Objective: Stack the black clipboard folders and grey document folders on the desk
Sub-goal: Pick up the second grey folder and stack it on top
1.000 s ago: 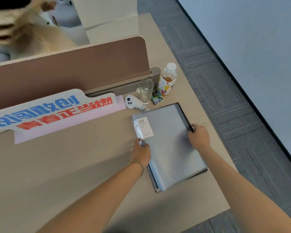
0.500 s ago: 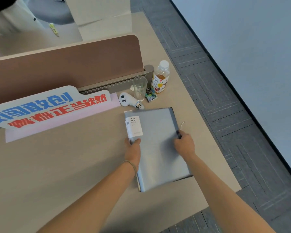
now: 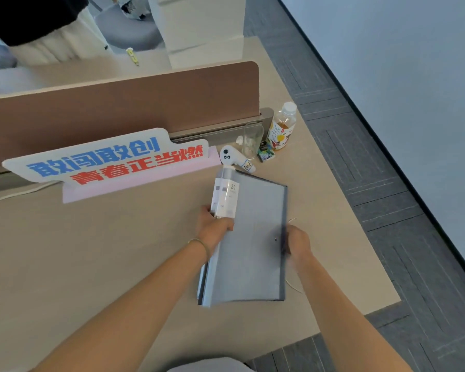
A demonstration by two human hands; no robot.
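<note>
A pile of folders lies on the beige desk (image 3: 91,264), right of centre. On top is a grey document folder (image 3: 253,242) with a white label near its upper left corner. Dark edges of a black clipboard folder (image 3: 283,264) show beneath it along the right side and at the lower left. My left hand (image 3: 212,230) grips the pile's left edge, thumb on top near the label. At the right edge, my right hand (image 3: 297,241) holds the pile, fingers curled around it. The left side of the pile looks raised off the desk.
Behind the pile stand a white controller (image 3: 232,158), an empty glass (image 3: 251,140), a small packet (image 3: 265,154) and a drink bottle (image 3: 281,127). A printed sign (image 3: 105,159) leans on the brown divider (image 3: 118,108). The desk's right edge drops to grey carpet (image 3: 387,210).
The pile has turned so that its long side points away from me and has shifted left, nearer the desk's middle. Both hands kept their hold on its edges.
</note>
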